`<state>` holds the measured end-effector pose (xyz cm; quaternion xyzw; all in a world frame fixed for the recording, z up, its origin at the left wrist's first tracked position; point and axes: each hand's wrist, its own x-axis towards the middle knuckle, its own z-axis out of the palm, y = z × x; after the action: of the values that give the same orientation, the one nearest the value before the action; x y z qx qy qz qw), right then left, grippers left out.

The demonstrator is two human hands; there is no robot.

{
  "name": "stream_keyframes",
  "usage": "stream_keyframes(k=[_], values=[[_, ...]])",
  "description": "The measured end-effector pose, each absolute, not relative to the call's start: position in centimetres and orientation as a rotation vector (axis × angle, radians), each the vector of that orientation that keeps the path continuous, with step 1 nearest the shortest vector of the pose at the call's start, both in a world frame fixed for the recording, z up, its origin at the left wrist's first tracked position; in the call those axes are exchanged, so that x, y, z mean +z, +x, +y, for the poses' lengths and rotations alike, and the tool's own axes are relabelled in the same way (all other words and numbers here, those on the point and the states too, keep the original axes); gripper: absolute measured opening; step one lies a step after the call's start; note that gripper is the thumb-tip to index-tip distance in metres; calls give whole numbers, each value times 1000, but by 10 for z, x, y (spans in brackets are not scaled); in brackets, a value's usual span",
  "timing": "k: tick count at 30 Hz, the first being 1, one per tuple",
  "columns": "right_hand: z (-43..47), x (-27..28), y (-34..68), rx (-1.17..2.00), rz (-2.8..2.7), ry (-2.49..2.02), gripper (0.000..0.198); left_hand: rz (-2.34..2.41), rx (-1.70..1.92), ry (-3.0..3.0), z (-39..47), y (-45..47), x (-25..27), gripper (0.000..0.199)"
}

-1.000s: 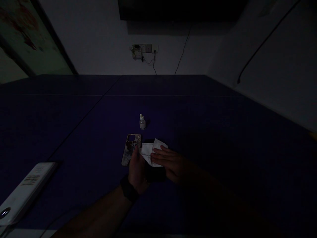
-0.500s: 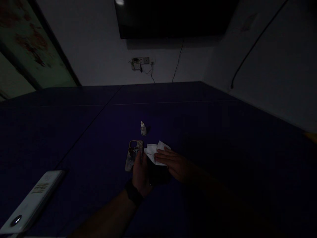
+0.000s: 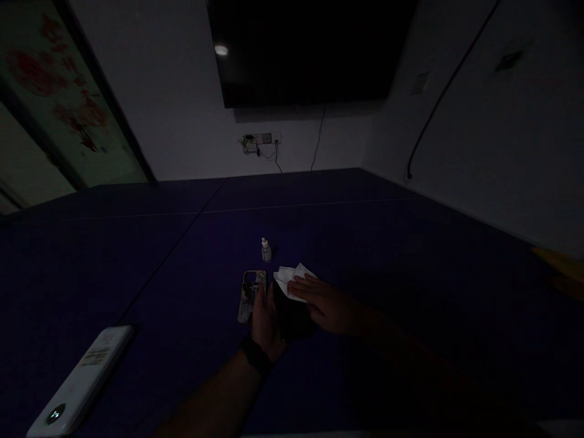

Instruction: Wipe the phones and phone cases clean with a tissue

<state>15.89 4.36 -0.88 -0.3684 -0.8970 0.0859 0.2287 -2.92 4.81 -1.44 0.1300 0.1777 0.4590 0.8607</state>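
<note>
Phone [image 3: 294, 319] grasped along one side by the left hand [image 3: 267, 325]; right hand [image 3: 329, 305] flat, unclenched, upon white tissue [image 3: 285, 277].

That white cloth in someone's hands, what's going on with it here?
In dim light, a person's right hand has its fingers laid on the white cloth, over the far part of a dark flat object. The left hand holds that object's left side. Left of it, a patterned phone case lies on the blue surface, and a small bottle stands upright beyond.
</note>
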Motion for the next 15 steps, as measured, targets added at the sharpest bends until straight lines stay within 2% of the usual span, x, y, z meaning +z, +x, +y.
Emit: stream_keyframes(k=[9,15], values=[[48,-31,161,276,-2211,-917,47,437,979,268,56,-29,-21,65],[48,-35,148,269,-2207,-912,54,446,999,261,57,-29,-20,62]])
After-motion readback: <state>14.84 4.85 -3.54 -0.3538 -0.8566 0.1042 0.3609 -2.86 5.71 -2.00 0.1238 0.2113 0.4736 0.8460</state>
